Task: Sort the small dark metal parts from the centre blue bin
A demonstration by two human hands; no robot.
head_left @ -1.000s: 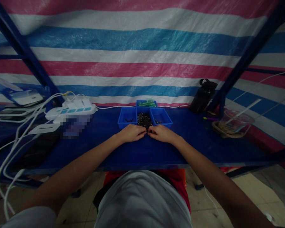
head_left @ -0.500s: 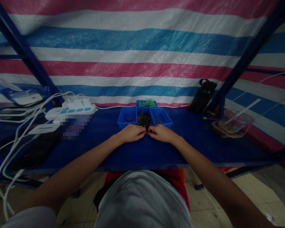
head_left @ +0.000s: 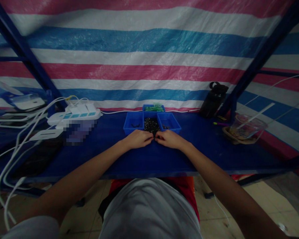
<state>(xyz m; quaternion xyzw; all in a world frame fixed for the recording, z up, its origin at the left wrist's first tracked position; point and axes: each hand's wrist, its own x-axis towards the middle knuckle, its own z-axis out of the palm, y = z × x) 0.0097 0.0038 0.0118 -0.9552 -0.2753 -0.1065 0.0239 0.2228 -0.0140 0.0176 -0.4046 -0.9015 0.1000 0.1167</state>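
Note:
Close together at the front of the blue bins, my left hand [head_left: 140,138] and my right hand [head_left: 169,138] both have their fingers pinched. Whatever lies between the fingertips is too small and dark to make out. Just beyond them a heap of small dark and shiny parts [head_left: 151,125] fills the middle bin. The left blue bin [head_left: 133,117] holds a few thin dark pieces. In the right blue bin [head_left: 169,119] lie several small metallic pieces. A further blue bin at the back contains green plastic packets [head_left: 154,108].
On the left of the blue table [head_left: 149,162] are a white power strip [head_left: 74,115], tangled white cables and stacked phones [head_left: 17,117]. A black bottle [head_left: 213,99] and a clear plastic cup [head_left: 249,126] with a straw stand at right. Striped sheeting [head_left: 149,71] hangs behind.
Both hands stay at the same place, fingers still pinched. The view has shifted very slightly; the bins and their contents look unchanged.

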